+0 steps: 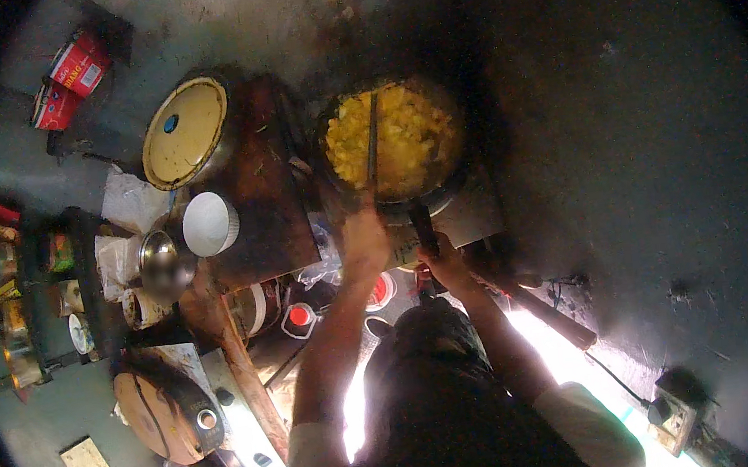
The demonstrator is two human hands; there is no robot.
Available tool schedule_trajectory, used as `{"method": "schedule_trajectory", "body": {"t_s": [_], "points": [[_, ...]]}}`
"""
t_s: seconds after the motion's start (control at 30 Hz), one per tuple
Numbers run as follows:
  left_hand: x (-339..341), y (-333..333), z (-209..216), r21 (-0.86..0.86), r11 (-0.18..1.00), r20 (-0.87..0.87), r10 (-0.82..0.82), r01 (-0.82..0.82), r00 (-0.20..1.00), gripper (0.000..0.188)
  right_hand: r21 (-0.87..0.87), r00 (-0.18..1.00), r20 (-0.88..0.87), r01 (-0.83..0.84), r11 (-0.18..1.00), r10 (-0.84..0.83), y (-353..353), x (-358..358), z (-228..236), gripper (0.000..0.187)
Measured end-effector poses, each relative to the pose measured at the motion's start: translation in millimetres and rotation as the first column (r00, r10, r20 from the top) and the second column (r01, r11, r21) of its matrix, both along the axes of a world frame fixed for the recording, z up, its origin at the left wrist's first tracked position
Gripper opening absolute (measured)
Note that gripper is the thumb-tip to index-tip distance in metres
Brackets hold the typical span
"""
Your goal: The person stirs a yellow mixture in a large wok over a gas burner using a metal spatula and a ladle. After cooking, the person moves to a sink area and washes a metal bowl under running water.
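A dark round pan stands ahead of me, full of yellow food in small chunks. My left hand, slightly blurred, is closed round the lower end of a long, thin, dark stirring utensil. This utensil lies across the food; the shape of its far end cannot be made out. Closer to me, my right hand is wrapped round the pan's black handle, which points back toward my body.
Left of the pan, a white bowl and a cream lid with a blue knob rest by a brown surface. Nearer are a metal bowl, a red-capped container and a round wooden board. A socket is low right.
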State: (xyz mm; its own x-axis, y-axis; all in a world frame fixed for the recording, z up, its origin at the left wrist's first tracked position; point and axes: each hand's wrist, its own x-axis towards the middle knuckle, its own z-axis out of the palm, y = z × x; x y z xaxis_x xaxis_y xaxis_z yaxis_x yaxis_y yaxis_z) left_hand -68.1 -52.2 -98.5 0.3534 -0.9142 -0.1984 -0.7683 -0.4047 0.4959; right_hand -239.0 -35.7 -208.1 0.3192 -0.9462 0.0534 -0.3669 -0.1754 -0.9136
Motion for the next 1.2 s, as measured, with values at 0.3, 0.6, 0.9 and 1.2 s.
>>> {"method": "schedule_trajectory", "body": {"t_s": [0.3, 0.6, 0.9, 1.2], "points": [[65, 71, 12, 0.361, 0.859, 0.021, -0.397, 0.363, 0.918, 0.058, 0.746, 0.917, 0.314, -0.078, 0.661, -0.247, -10, -11, 24, 0.024], [77, -8, 43, 0.254, 0.851, 0.609, -0.51, 0.46, 0.608, 0.068, 0.767, 0.923, 0.277, -0.045, 0.64, -0.267, -10, 2, 49, 0.018], [123, -2, 59, 0.336, 0.889, 0.608, -0.457, 0.312, 0.649, 0.052, 0.775, 0.93, 0.223, 0.013, 0.632, -0.292, -9, -2, 49, 0.021], [3, 91, -43, 0.228, 0.854, -0.909, 0.359, -0.468, 0.212, 0.015, 0.763, 0.9, 0.263, 0.026, 0.646, -0.348, 1, 11, 45, 0.022]]}}
